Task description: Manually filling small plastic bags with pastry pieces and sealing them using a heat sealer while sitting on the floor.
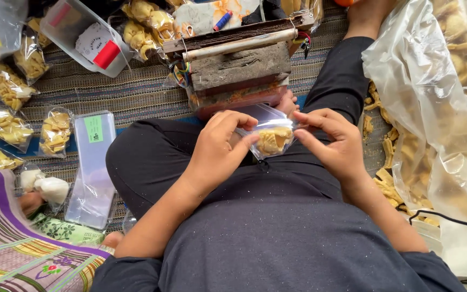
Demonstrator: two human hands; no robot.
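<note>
Crackers fill the big clear sack (pixel 433 103) at the mat's right edge, and a stack of empty sleeves (pixel 92 167) lies toward its left edge. Wooden sealer block (pixel 239 65) sits just ahead of my knees. Over my lap, both my hands pinch the small cracker bag (pixel 272 135) between them: left hand (pixel 220 148) curled on its left side, right hand (pixel 333 140) on the right. I judge the mouth should be flattened evenly, though I cannot quite see its edge.

Striped woven floor mat (pixel 136 89), daylit
</note>
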